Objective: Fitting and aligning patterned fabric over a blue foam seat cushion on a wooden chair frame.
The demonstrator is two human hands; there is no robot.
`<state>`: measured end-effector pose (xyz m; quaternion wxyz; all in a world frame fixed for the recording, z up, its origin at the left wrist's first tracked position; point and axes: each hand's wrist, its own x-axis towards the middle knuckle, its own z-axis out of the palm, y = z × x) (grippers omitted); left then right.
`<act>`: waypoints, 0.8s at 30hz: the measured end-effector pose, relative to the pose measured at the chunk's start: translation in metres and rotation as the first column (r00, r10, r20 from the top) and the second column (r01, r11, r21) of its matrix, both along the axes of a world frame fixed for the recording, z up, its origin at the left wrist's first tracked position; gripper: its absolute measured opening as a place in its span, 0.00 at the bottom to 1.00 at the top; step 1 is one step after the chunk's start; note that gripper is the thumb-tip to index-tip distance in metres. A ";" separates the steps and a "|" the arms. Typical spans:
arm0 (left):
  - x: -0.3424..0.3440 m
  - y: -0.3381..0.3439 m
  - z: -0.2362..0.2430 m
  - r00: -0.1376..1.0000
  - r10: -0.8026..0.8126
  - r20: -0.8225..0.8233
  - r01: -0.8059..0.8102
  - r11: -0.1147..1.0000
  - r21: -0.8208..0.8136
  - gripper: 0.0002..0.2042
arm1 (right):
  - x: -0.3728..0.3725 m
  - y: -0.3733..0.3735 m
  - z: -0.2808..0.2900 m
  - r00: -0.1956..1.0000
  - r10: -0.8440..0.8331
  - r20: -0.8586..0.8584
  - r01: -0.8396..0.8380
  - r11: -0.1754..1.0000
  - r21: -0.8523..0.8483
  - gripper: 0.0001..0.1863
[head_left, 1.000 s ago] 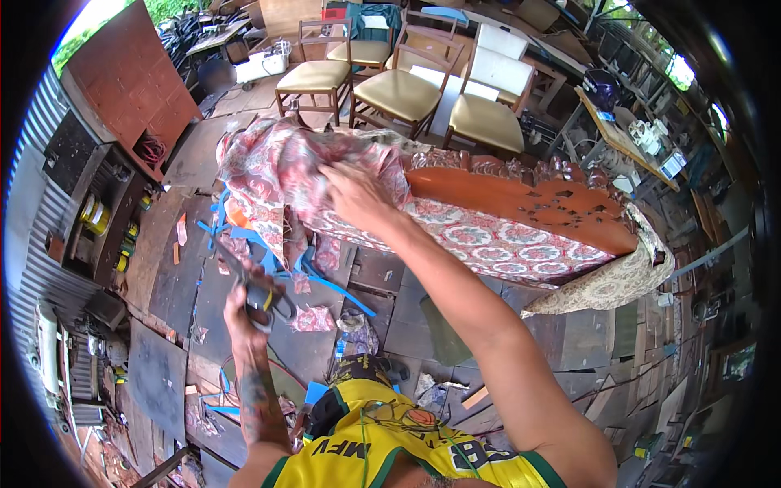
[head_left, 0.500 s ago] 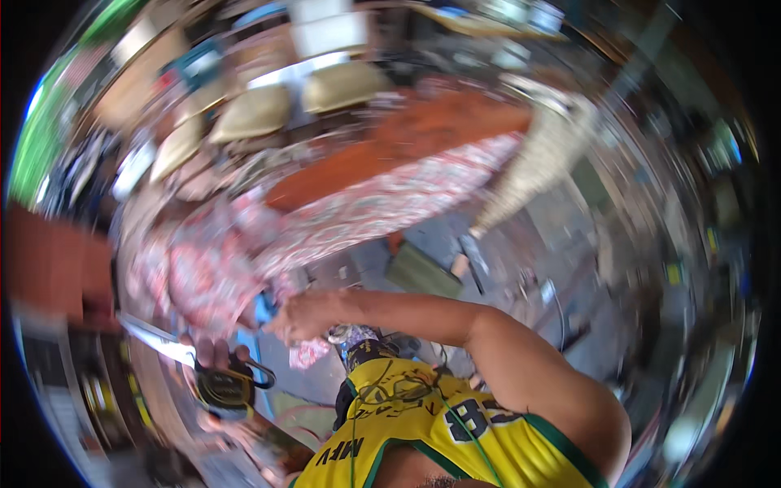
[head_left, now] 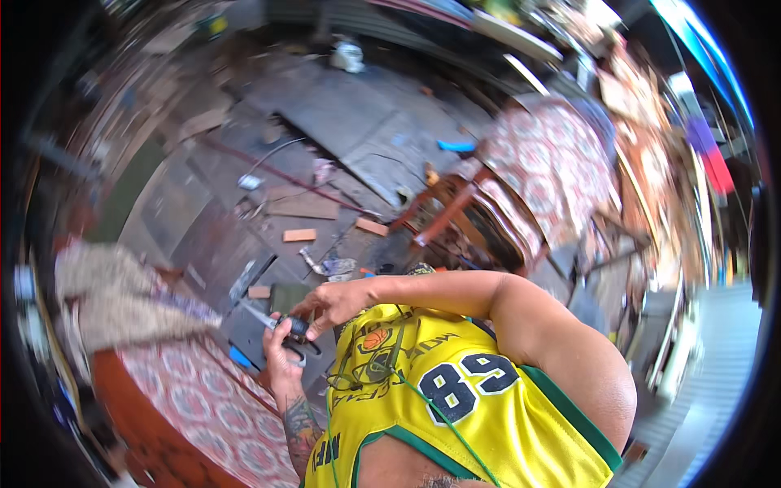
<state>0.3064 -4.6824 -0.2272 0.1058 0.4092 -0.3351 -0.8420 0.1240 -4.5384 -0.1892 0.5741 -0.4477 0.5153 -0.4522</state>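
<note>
In front of my yellow jersey I hold a dark tape measure (head_left: 291,328), with a short length of its pale blade (head_left: 258,315) sticking out to the left. My left hand (head_left: 281,351) wraps round it from below and the left side. A black wrist loop hangs beneath it. My right hand (head_left: 335,304) reaches across from the right, its fingers closed at the top and right side of the tape measure. To the lower left lies furniture with red-and-white patterned fabric (head_left: 183,390) and an orange-brown panel (head_left: 134,415).
A wooden chair frame (head_left: 464,199) with patterned cloth (head_left: 553,154) stands right of centre. Small wood blocks (head_left: 299,235), a cable (head_left: 277,154) and scraps lie on the dark floor. A beige cloth piece (head_left: 122,289) is at left. Corrugated metal (head_left: 700,366) stands far right.
My view has swung right, so the patterned furniture now lies lower left and the chair shows. My right hand has moved from beside a blue thing onto the tape measure in my left hand.
</note>
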 end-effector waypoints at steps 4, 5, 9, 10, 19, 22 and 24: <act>-0.103 0.037 -0.022 0.900 -0.436 0.006 0.433 0.895 0.103 0.12 | -0.008 0.073 -0.004 0.813 -0.549 -0.193 0.574 0.812 0.108 0.40; -0.119 0.048 -0.031 0.849 -0.528 -0.024 0.524 0.835 0.168 0.16 | -0.005 0.086 -0.044 0.688 -0.675 -0.267 0.711 0.701 0.059 0.38; -0.151 0.103 -0.051 0.754 -0.657 0.004 0.646 0.742 0.179 0.19 | 0.003 0.134 -0.090 0.438 -0.899 0.006 0.776 0.381 0.502 0.28; -0.149 0.104 -0.057 0.727 -0.686 0.030 0.669 0.718 0.192 0.19 | 0.009 0.143 -0.106 0.382 -0.920 0.089 0.743 0.363 0.562 0.27; -0.082 0.074 -0.192 0.267 -0.692 0.671 0.923 0.385 0.030 0.17 | 0.066 0.223 -0.268 -0.197 -0.974 -0.112 0.556 -0.205 0.805 0.25; -0.067 0.049 -0.231 0.046 -0.598 0.800 0.998 0.068 -0.007 0.22 | 0.074 0.244 -0.309 -0.274 -0.878 -0.393 0.414 -0.477 0.775 0.28; -0.085 0.060 -0.225 -0.043 -0.522 0.852 0.974 -0.213 -0.082 0.23 | 0.099 0.260 -0.347 -0.225 -0.847 -0.482 0.336 -0.532 0.778 0.31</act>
